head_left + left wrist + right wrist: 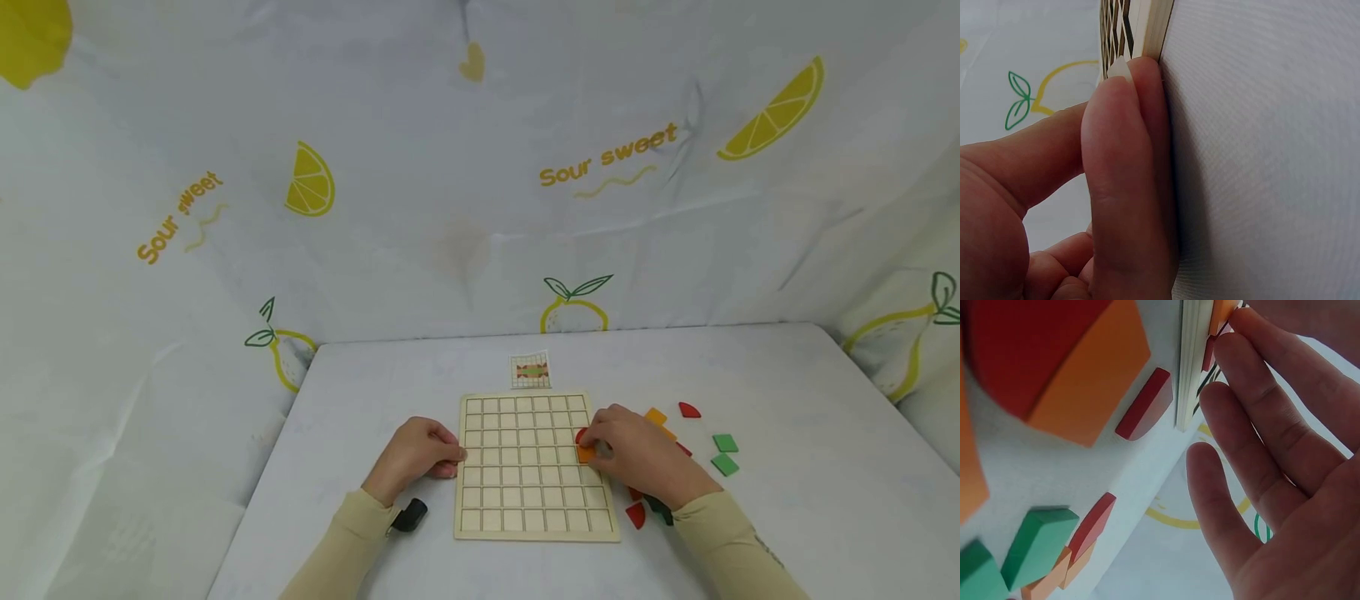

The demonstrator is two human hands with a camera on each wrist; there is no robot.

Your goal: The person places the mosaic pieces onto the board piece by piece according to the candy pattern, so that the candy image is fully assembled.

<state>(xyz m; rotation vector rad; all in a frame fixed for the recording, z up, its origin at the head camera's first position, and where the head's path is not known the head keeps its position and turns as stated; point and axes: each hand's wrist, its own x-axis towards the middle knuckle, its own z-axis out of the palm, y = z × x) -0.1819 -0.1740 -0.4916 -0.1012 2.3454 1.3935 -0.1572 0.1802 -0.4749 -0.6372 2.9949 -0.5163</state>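
Note:
A pale wooden grid board (521, 477) lies flat on the table between both hands. My left hand (416, 454) holds the board's left edge, and in the left wrist view the thumb (1116, 137) lies at the board's rim. Over the right side of the grid, my right hand (645, 454) pinches an orange square tile (584, 455); the other fingers (1216, 412) extend loosely. Just beyond that tile, a red rounded piece (580, 434) sits on the board, partly covered by the fingers. Whether the orange tile lies fully in its cell is hidden.
A small pattern card (530, 372) lies behind the board. Right of it are scattered loose pieces: a red quarter-round (689, 410), green squares (725, 464), orange tiles (656, 416) and another red piece (636, 515). Some hide under the right forearm. A black wrist device (410, 515) shows by the left wrist.

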